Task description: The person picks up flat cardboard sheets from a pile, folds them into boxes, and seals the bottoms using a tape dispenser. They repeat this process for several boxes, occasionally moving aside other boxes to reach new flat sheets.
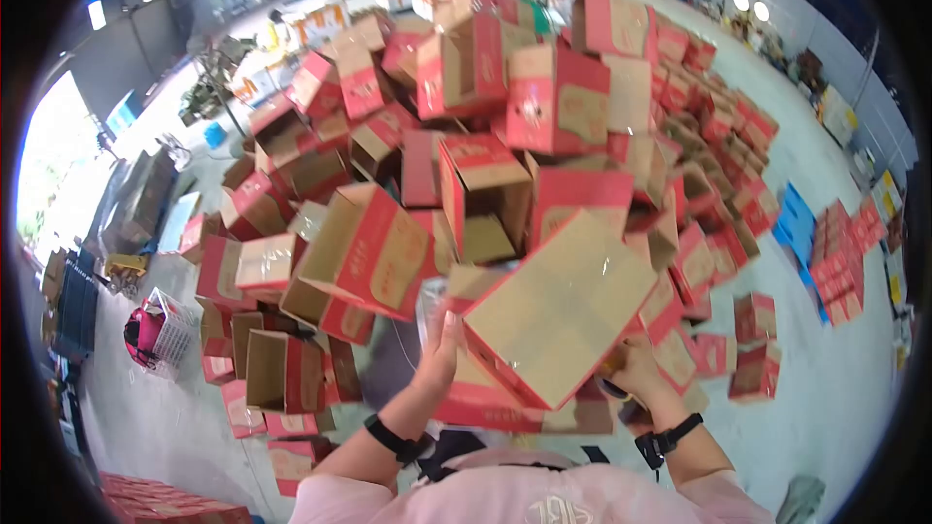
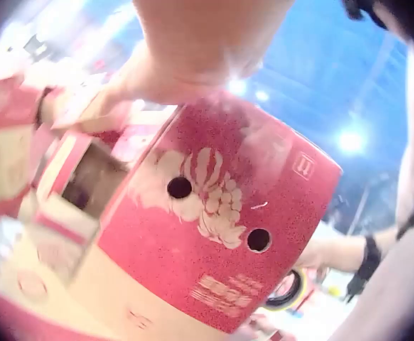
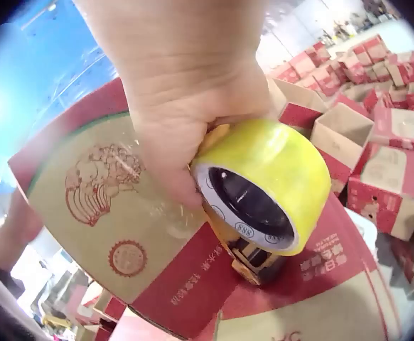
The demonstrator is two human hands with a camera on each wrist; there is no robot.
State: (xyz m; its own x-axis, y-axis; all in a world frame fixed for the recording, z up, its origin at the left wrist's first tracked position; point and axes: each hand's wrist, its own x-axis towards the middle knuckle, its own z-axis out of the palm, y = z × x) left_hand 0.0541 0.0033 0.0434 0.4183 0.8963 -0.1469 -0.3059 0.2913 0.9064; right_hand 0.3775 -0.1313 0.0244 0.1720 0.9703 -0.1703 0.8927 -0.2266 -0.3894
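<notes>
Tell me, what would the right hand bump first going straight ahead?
Likely the carton just ahead of the right hand; depth is unclear, so they may already touch.

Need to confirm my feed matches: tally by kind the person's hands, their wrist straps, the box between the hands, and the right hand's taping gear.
Hands (left hand, right hand): 2
Black wrist straps: 2
Box between the hands: 1
Tape dispenser: 1
Yellow tape roll: 1
Total: 7

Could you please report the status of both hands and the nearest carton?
Right hand grips tape dispenser. Left hand touches nearest carton. Brown face upward. Other cartons heaped ahead.
</notes>
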